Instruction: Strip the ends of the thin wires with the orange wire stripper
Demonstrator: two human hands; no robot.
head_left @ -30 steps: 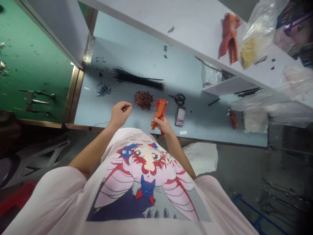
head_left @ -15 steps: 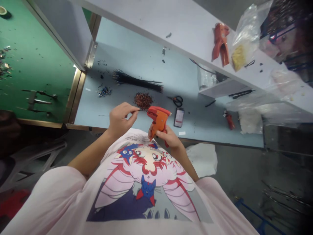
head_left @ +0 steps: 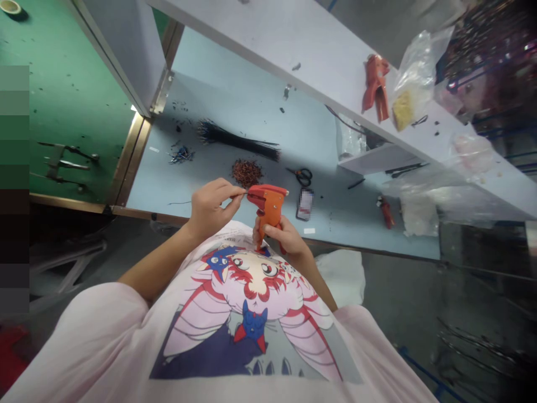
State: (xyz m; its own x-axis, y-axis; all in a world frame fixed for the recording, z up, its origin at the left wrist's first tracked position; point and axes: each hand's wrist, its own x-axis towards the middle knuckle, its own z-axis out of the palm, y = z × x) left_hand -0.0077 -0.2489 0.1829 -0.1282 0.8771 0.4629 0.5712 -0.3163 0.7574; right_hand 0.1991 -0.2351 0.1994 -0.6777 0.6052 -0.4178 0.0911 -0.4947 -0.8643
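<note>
My right hand (head_left: 285, 236) is wrapped round the handles of an orange-red wire stripper (head_left: 272, 202), its jaw facing left. Between thumb and forefinger, my left hand (head_left: 216, 206) pinches a thin dark wire (head_left: 180, 202), whose tail sticks out to the left above the bench. The pinched end is at the mouth of the stripper; how far in it sits is too small to tell. Just beyond the tool lies a heap of reddish-brown cut bits (head_left: 246, 173). A bundle of black wires (head_left: 239, 140) lies behind the heap.
Black-handled scissors (head_left: 302, 176) and a phone (head_left: 305, 202) lie right of the stripper. A small pile of blue and silvery pieces (head_left: 181, 154) is to the left. Another red stripper (head_left: 375, 87) rests on the shelf (head_left: 268, 39) overhead, beside a plastic bag (head_left: 413, 84).
The stripper and my left hand have come together, so the wire end now meets the tool's jaw. The view has shifted slightly.
</note>
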